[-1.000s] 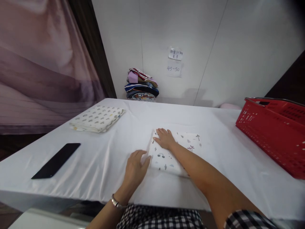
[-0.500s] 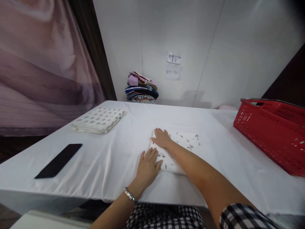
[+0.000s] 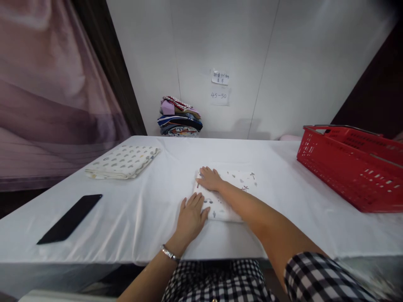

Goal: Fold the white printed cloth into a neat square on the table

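Observation:
A folded white cloth with small grey and dark prints (image 3: 233,188) lies in the middle of the white-covered table (image 3: 151,201). My right hand (image 3: 209,179) rests flat on the cloth's far left corner, fingers spread. My left hand (image 3: 190,218) lies flat at the cloth's near left edge, fingertips on the fabric. A metal bracelet sits on my left wrist. Neither hand grips anything.
A second folded cloth with grey spots (image 3: 122,161) lies at the far left. A black phone (image 3: 69,218) sits near the left front edge. A red plastic basket (image 3: 352,165) stands at the right. Stacked folded fabrics (image 3: 179,117) lean against the wall below paper notes (image 3: 219,86).
My left hand slid right from the bare tablecloth onto the cloth's near left edge. My right hand stayed on the far corner. The camera turned slightly to the right.

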The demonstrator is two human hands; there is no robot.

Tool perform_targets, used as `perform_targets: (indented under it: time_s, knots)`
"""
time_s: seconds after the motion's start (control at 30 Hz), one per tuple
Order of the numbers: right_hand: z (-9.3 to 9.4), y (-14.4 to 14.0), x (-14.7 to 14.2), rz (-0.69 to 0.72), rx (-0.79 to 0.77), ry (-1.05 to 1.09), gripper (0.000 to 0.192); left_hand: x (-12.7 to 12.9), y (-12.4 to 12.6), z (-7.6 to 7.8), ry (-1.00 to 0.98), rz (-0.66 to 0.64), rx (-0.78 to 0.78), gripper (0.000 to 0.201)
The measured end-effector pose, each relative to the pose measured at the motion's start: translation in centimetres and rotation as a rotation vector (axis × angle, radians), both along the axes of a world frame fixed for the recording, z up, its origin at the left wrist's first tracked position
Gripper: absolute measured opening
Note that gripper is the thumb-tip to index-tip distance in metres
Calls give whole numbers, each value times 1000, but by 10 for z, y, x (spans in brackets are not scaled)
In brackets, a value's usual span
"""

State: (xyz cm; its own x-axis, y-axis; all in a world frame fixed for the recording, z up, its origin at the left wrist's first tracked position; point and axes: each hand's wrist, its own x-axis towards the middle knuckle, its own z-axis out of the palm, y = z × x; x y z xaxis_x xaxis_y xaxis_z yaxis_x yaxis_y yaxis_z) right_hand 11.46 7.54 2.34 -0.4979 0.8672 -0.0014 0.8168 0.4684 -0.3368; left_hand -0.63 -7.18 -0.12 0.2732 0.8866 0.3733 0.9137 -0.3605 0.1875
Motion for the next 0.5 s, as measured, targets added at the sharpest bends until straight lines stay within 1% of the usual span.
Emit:
perform_targets:
  time_s: [0.1,0.17,0.23,0.3,0.37,0.43,0.5]
  knots:
    - [3,-12,24,-24,29,-14,69,-2,-1,5,-9,-2,-45,39]
    - [3,-19,47,-70,46,-48,68,-3,2,14,-1,-11,-95,38]
    - [4,-23,71,-121,65,-93,69,0,13,25,14,-29,-134,37]
    - [5,-24,93,-166,79,-143,69,7,33,35,38,-42,-137,40]
    - [3,-24,111,-215,101,-183,69,17,60,41,77,-51,-112,44]
    - [-1,-23,124,-267,106,-212,70,25,89,39,114,-55,-130,50]
    - [-8,-22,134,-308,74,-223,71,30,112,30,126,-15,-180,57]
